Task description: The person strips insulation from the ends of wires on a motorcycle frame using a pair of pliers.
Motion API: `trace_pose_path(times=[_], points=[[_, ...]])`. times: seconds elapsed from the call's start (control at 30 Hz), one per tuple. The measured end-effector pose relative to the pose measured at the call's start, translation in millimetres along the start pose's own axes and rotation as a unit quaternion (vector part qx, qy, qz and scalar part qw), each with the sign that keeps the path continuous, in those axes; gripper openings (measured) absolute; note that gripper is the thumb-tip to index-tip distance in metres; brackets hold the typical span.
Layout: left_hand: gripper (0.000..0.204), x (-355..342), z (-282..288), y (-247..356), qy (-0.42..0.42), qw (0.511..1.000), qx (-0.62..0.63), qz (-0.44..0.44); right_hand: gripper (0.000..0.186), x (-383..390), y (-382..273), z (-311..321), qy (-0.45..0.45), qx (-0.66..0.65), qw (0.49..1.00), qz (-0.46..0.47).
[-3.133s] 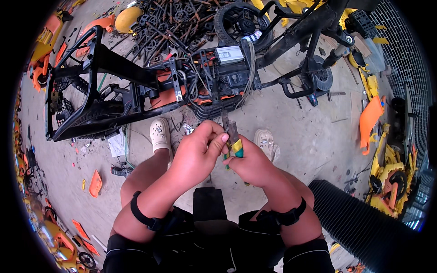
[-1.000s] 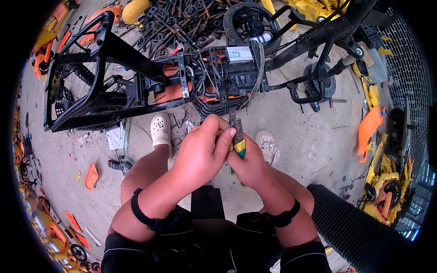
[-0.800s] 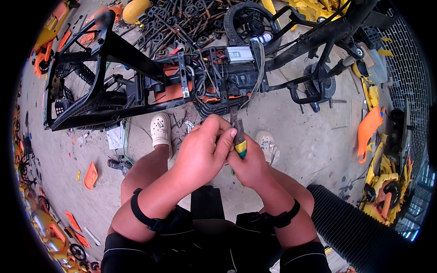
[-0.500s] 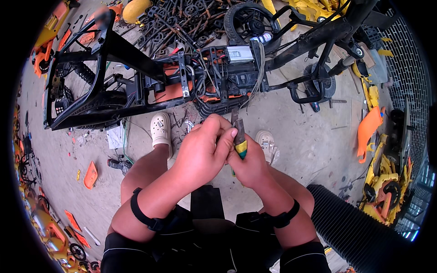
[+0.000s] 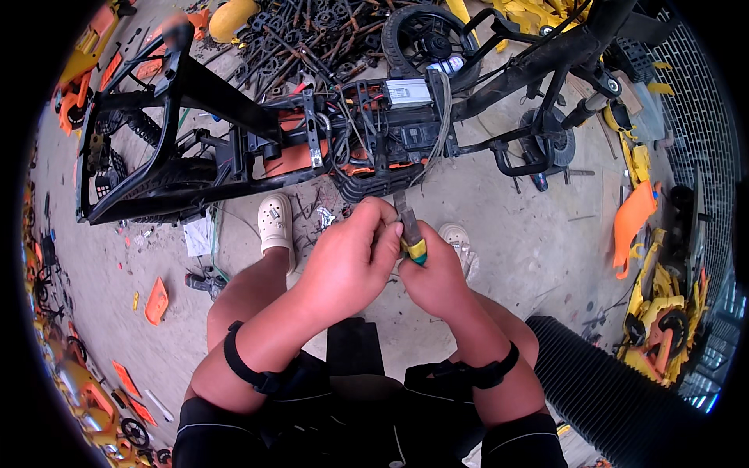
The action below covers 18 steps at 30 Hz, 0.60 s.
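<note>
My right hand (image 5: 433, 274) is wrapped round a pair of pliers (image 5: 406, 212) with yellow and green grips. Their metal head points away from me, towards the bare vehicle frame (image 5: 226, 101). Close beside them, my left hand (image 5: 345, 248) is closed, thumb pressed against the curled fingers. Whatever it pinches, if anything, is hidden by the fingers. Just beyond both hands, the frame's middle carries a tangle of wires (image 5: 437, 144), a silver box (image 5: 409, 93) and orange panels (image 5: 295, 160).
Rusty metal parts (image 5: 304, 39) and a black wheel (image 5: 431, 40) lie beyond the frame. An orange tray-like piece (image 5: 157, 301) is on the floor at left. Orange and yellow panels (image 5: 633, 226) line the right, near a black ribbed surface (image 5: 601, 382).
My right hand has shifted slightly right, opening a small gap from my left hand. The pliers have turned a little in its grip. The left hand has hardly moved.
</note>
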<state>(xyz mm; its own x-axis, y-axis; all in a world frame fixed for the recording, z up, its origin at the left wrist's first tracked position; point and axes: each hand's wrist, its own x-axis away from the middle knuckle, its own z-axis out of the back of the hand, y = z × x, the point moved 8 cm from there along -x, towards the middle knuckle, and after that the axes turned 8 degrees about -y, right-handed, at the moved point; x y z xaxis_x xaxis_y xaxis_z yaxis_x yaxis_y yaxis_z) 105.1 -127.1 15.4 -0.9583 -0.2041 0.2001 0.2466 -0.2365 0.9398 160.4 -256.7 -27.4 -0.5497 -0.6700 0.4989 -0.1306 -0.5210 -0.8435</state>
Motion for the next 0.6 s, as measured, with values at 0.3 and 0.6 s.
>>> trace_pose_path(times=[0.3,0.6], points=[[0.011,-0.4,-4.5,20.7,-0.029,0.995,0.093,0.006,0.028,15.7,-5.0,12.1,0.029,-0.054,0.998,0.025],[0.009,12.2,-1.1,7.1,-0.028,0.98,0.198,0.007,0.032,23.4,48.3,85.0,0.174,-0.37,0.912,-0.02]])
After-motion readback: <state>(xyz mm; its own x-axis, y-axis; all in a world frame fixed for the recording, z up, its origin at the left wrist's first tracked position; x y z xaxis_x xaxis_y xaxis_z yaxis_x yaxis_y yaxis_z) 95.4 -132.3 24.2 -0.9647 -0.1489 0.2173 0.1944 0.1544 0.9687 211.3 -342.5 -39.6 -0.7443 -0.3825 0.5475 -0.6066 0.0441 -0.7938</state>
